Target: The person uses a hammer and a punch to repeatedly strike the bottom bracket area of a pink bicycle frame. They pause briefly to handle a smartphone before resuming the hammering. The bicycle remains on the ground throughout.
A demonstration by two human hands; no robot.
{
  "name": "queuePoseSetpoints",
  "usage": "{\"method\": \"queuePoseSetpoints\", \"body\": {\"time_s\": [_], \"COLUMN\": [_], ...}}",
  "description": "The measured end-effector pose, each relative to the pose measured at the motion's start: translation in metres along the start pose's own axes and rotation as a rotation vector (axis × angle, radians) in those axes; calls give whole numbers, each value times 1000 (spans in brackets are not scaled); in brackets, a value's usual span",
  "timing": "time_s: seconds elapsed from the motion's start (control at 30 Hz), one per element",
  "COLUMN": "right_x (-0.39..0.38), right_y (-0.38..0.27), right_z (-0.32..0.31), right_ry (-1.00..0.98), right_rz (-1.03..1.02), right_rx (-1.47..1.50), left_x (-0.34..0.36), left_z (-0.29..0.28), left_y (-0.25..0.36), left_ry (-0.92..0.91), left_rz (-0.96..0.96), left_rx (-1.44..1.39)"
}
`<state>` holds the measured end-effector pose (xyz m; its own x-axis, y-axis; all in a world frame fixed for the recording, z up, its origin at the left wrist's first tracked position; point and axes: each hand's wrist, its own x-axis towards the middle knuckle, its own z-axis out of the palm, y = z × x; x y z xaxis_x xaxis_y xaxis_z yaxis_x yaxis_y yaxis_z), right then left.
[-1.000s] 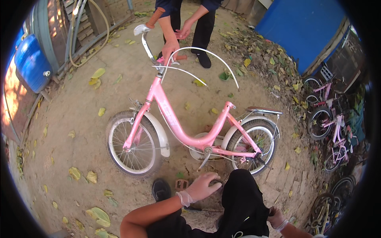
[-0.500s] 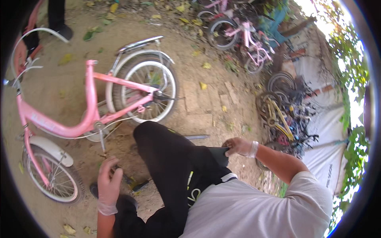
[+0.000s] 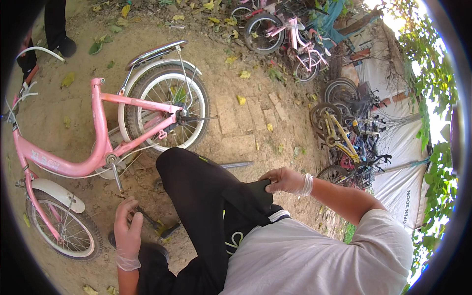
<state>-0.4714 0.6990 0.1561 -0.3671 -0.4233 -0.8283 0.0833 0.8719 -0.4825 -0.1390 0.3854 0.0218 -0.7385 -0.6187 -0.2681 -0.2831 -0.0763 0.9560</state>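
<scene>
A pink bicycle (image 3: 73, 164) with white mudguards and a chrome rear rack stands on its wheels at my left. My left hand (image 3: 129, 233), in a thin clear glove, is just below the bicycle's crank arm (image 3: 117, 178). Its fingers curl toward the thumb around something dark, partly hidden. A black bar-like thing with a yellowish part (image 3: 160, 227) extends from beside these fingers near the ground. At my hip, my gloved right hand (image 3: 285, 181) pinches a dark flat piece (image 3: 260, 191) against my black trousers (image 3: 196, 189); whether it is a pocket or a separate thing, I cannot tell.
Beyond my knee, a grey metal bar (image 3: 237, 164) lies on the dirt ground near bricks (image 3: 236, 145). Small pink bicycles (image 3: 297, 42) stand at the back, and several more bicycles (image 3: 341, 137) crowd the right by a white sheet (image 3: 400, 194). Another person's legs (image 3: 56, 27) show at upper left.
The whole view has shifted, so the bicycle and surroundings sit a little farther left. My right hand keeps its pinch at my hip, and my left hand stays curled near the crank.
</scene>
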Motion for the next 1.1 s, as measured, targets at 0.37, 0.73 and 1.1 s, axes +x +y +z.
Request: {"method": "queuePoseSetpoints", "body": {"time_s": [0.37, 0.73, 1.1], "right_x": [-51, 29, 64], "right_y": [33, -162, -211], "right_z": [-62, 69, 286], "right_ry": [107, 331, -44], "right_rz": [212, -1049, -1719], "right_rx": [-200, -496, -856], "left_x": [-5, 2, -22], "left_z": [1, 14, -61], "left_y": [-5, 18, 31], "left_ry": [-4, -249, 334], "left_rz": [101, -194, 243], "left_rx": [187, -888, -1407]}}
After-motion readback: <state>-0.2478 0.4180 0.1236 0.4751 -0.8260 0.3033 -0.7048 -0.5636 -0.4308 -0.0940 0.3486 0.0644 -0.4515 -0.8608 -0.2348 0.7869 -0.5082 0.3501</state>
